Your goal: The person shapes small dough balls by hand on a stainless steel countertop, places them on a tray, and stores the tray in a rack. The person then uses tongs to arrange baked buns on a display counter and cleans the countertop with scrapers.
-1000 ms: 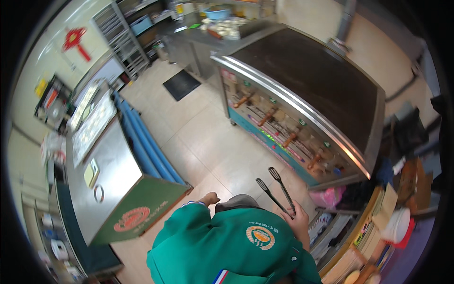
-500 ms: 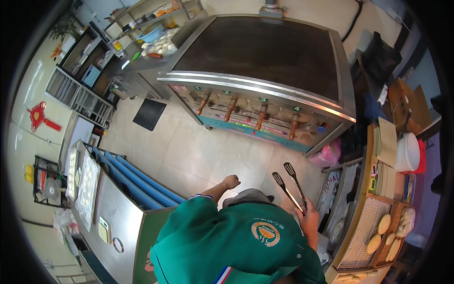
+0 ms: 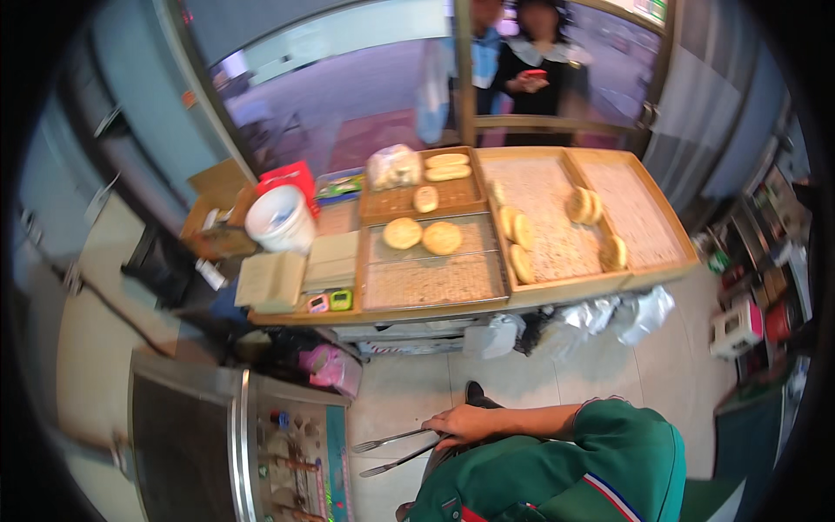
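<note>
One pair of tongs (image 3: 391, 438), lower centre, right hand (image 3: 463, 424) clamped round it; tips apart, empty. Breads (image 3: 442, 237), upper centre, untouched in trays (image 3: 435, 283). Left hand (image 3: 404, 511), bottom edge: can't tell.

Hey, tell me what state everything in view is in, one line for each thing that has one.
Right hand: closed around the tongs
Tongs: open, tips apart
White bucket: open on top, contents unclear
Cardboard box: open, flap raised
Plastic bag on the tray: filled; cannot tell whether tied
Round breads on the wire rack: lying flat, side by side
Brown paper pile: stacked on the counter
</note>
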Available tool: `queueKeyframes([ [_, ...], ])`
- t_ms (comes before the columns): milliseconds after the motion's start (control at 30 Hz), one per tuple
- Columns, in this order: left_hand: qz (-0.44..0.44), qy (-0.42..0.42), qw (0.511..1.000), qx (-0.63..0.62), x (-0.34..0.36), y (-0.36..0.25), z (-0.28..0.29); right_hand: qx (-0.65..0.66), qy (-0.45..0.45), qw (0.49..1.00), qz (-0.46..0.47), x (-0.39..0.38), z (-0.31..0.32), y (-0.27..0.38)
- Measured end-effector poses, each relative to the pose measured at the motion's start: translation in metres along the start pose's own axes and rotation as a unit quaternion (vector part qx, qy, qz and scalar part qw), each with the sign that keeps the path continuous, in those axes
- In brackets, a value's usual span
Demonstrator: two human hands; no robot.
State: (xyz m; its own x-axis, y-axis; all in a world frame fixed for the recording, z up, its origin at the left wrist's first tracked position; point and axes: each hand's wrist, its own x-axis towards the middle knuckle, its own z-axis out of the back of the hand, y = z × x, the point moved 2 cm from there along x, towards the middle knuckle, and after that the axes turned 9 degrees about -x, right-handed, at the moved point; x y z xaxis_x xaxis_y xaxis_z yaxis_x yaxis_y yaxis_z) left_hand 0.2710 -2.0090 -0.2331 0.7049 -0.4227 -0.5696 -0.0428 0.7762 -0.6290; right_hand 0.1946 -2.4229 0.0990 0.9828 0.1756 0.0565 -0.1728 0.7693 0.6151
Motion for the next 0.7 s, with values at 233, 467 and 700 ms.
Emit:
queueKeyframes([
  [233,-0.047,0.053,0.997,0.023,0.048,-0.05,0.005,-0.012,-0.069,0.997,-0.037,-0.031,0.014,-0.021],
  [467,-0.06,0.075,0.994,0.05,0.055,-0.065,0.006,0.006,-0.073,0.994,-0.078,-0.036,0.016,-0.022],
  [700,-0.067,0.08,0.991,0.082,0.059,-0.076,0.002,0.007,-0.025,0.998,-0.057,-0.032,0.012,-0.025],
])
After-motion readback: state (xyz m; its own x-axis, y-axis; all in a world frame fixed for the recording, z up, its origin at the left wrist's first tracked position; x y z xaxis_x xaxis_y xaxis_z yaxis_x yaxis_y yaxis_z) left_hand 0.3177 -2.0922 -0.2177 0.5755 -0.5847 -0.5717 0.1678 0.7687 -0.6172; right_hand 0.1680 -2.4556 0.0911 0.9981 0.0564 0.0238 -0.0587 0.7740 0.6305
